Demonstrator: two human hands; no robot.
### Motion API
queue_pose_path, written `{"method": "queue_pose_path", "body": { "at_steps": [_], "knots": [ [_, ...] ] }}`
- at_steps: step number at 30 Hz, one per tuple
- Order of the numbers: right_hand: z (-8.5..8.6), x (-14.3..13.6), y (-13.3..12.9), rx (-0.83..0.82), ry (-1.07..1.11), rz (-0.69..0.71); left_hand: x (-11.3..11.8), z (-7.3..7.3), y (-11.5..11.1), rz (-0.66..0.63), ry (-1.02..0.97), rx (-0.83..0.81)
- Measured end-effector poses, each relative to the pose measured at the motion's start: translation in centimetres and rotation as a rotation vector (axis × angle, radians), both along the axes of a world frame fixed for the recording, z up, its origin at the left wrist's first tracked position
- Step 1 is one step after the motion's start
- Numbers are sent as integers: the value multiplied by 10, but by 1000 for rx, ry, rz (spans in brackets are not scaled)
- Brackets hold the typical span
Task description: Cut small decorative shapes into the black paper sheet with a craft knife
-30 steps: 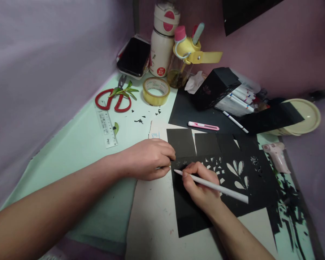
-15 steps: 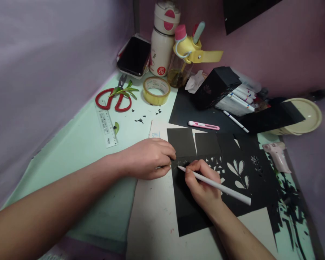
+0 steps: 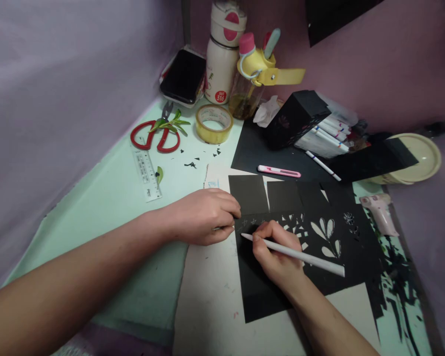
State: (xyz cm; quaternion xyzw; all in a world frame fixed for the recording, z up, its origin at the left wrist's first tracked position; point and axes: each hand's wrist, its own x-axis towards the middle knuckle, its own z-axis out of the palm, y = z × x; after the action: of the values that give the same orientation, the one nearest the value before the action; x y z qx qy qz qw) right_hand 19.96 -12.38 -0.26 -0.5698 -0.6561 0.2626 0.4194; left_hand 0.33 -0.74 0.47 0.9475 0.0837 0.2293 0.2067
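In the head view, the left hand (image 3: pixel 209 216) lies palm down, wrist nearly straight, fingers curled narrow at the left edge of a black, cut-patterned paper sheet (image 3: pixel 265 296); whether they pinch it, I cannot tell. The right hand (image 3: pixel 282 267), coming from lower right, grips a slim white tapered pen (image 3: pixel 300 255) over that sheet, below pale pencil-like marks. A red label on the white cylindrical bottle (image 3: pixel 221 69) reads "316". Since half a second ago, the pen's tip has dropped slightly.

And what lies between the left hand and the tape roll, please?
The head view shows black scraps and a corner of the pale sheet between left hand and tape roll.
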Motion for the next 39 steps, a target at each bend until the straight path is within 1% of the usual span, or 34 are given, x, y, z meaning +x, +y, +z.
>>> {"method": "queue_pose_path", "body": {
  "at_steps": [12,21,30,33,36,39],
  "knots": [
    [1,-2,0,15,-31,20,0,1,1,-7,-10,-2],
    [-4,-1,-1,10,-41,-54,1,3,1,-14,5,-6],
    [-3,-2,0,-11,-35,-64,0,2,1,-25,24,-7],
    [-1,-2,1,2,92,-101,-1,4,1,-34,28,-22],
    [-1,0,4,40,338,-209,-1,7,0,-41,26,-38],
    [-3,3,9,48,524,-275,-1,8,-1,-45,26,-44]
  ]
}}
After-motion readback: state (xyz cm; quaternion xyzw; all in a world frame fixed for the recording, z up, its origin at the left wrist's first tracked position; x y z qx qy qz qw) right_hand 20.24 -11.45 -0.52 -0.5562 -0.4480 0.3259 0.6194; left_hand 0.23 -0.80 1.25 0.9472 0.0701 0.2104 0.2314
